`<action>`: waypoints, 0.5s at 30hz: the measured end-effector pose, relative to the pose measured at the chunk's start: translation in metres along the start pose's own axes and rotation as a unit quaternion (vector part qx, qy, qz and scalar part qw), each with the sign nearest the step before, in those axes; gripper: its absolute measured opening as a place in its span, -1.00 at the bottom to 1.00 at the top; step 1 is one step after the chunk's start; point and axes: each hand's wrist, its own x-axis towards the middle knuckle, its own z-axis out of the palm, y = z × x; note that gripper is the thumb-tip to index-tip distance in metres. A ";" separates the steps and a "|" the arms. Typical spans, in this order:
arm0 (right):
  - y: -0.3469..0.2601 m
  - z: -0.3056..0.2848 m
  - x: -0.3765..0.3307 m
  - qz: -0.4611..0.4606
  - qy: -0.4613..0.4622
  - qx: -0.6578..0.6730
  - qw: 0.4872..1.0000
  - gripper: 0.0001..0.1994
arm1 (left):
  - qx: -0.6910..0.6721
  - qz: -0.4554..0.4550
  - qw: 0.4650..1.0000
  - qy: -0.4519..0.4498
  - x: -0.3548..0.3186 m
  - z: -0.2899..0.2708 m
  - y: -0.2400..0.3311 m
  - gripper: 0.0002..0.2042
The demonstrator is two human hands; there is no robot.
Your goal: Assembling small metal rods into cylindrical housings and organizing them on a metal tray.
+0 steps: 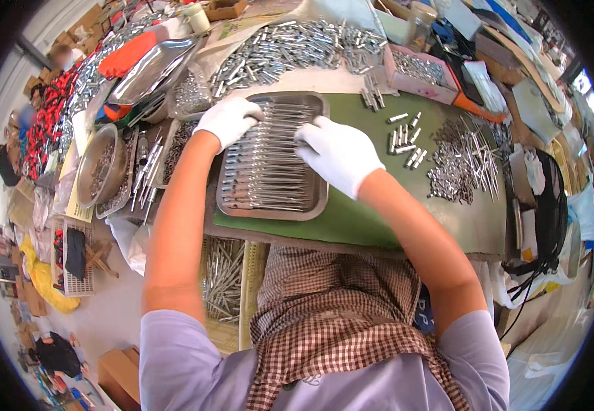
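Observation:
A grey metal tray lies in front of me on a green work surface. Inside it, thin metal rods rest side by side in a long row, thicker at their left ends and narrow toward the right. My left hand, in a white glove, bends over the tray's upper left part, its fingers curled at the rods' thick ends. Across from it my right hand, also gloved, is closed with its fingertips at the rods' thin ends. What either hand pinches is hidden by the fingers.
Short silver cylinders, small metal parts and loose thin rods lie right of the tray. A large heap of metal pieces spreads behind it. A metal bowl stands left; a pink box stands at back right.

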 end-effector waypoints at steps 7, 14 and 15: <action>-0.005 0.037 0.067 -0.011 -0.060 -0.115 0.992 -0.85 | -0.036 -0.001 0.999 -0.005 0.002 0.001 -0.004 -0.80; -0.015 0.040 0.072 0.025 -0.077 -0.126 0.989 -0.83 | -0.046 -0.004 0.999 0.016 -0.002 0.007 -0.015 -0.79; -0.016 0.039 0.071 0.027 -0.079 -0.127 0.988 -0.83 | -0.048 -0.002 0.999 0.016 -0.002 0.006 -0.014 -0.79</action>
